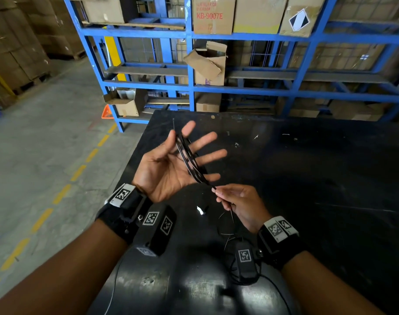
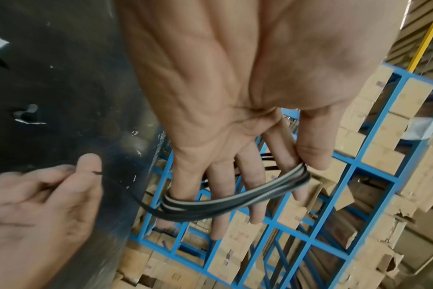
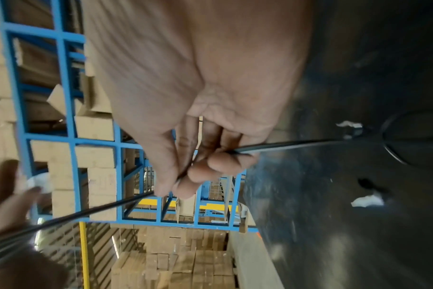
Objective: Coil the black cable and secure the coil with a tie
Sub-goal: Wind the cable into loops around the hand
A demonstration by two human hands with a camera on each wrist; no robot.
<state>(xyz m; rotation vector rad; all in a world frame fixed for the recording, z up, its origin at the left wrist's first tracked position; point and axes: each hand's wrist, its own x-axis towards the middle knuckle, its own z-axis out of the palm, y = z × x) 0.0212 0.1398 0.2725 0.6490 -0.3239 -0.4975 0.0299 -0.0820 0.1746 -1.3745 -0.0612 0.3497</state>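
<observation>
My left hand (image 1: 169,158) is held palm up over the black table (image 1: 307,178), fingers spread straight. Several turns of the black cable (image 1: 189,160) are wound around its fingers. In the left wrist view the thumb (image 2: 314,148) presses the coil (image 2: 235,199) against the index finger. My right hand (image 1: 219,194) is just below the coil and pinches the free strand between thumb and fingertips. The strand (image 3: 284,144) runs on through that right hand (image 3: 198,97) down to loose loops (image 1: 225,226) lying on the table. No tie is clearly visible.
A small white scrap (image 1: 200,210) lies on the table near the loose loops. A blue metal rack (image 1: 189,87) with cardboard boxes stands behind the table. The table's left edge drops to a concrete floor with a dashed yellow line (image 1: 62,192).
</observation>
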